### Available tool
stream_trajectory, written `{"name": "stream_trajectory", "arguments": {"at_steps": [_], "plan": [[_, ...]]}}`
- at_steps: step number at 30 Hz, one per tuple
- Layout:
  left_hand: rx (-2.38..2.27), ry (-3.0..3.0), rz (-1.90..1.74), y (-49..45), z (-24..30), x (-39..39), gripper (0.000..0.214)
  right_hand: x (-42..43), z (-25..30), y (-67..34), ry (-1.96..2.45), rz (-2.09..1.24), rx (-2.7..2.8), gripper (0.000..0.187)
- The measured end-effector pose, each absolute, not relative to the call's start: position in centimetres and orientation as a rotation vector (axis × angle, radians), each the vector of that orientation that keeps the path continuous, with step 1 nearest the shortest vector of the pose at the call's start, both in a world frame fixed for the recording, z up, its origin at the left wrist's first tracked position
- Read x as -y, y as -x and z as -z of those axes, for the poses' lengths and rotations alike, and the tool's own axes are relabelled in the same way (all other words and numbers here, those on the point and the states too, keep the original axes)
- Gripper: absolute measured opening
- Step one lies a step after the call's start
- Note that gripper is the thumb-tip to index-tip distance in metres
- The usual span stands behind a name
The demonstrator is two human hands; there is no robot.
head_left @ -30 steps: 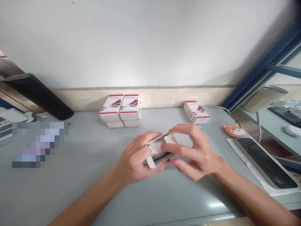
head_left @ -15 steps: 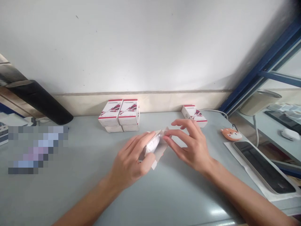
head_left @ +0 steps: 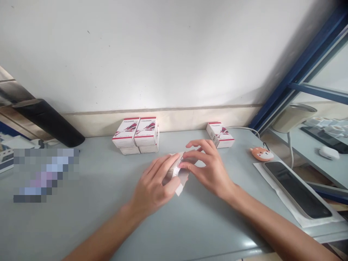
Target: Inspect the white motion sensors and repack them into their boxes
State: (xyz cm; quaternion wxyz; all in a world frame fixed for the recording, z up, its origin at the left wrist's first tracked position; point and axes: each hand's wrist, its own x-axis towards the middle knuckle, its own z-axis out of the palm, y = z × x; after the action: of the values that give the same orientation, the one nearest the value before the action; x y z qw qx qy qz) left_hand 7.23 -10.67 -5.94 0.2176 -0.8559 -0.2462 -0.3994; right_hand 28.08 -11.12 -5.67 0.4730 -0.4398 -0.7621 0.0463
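My left hand (head_left: 156,181) is wrapped round a small white cardboard box (head_left: 185,177), tilted, with its end open and a flap sticking out toward me. Inside the opening shows a clear plastic packet (head_left: 176,169) with something whitish in it; its contents are too small to make out. The thumb and forefinger of my right hand (head_left: 209,166) pinch the packet's upper edge at the mouth of the box, while the other fingers are curled loosely above. Most of the box is hidden behind my left fingers.
Stacked white-and-red boxes (head_left: 136,134) stand against the wall, and another such box (head_left: 220,135) lies further right. Along the right side are an orange dog-face case (head_left: 262,153) and a phone (head_left: 297,188) on white paper (head_left: 296,214). A black cylinder (head_left: 54,121) leans at the left.
My right hand has moved left, closer to the box, and the packet sits deeper in the opening with less of it showing. My left hand keeps its hold. The view has shifted slightly.
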Motion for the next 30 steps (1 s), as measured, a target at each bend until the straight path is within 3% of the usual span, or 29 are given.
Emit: {"name": "stream_trajectory", "arguments": {"at_steps": [3,7,13,19,23,30], "plan": [[0.657,2.423,1.140,-6.9,6.2,10.1,0.025,10.9,6.1,-27.8,1.091,-0.251,1.772,0.003],[0.828,2.609,1.165,-6.1,7.3,8.7,0.014,10.3,6.5,-28.0,1.120,-0.446,1.606,0.009],[1.669,2.687,1.454,-6.4,8.2,8.3,0.070,8.2,5.1,-30.6,0.949,-0.708,1.192,0.020],[1.994,2.930,1.815,-6.7,3.7,7.1,0.070,5.7,4.1,-35.2,0.921,-0.830,0.592,0.028],[2.211,3.511,1.200,-7.6,2.3,4.6,0.072,4.2,4.6,-37.6,0.928,-0.843,0.456,0.028],[2.160,3.604,0.778,-10.1,3.6,0.7,0.064,3.3,5.5,-39.2,0.926,-0.891,0.324,0.020]]}}
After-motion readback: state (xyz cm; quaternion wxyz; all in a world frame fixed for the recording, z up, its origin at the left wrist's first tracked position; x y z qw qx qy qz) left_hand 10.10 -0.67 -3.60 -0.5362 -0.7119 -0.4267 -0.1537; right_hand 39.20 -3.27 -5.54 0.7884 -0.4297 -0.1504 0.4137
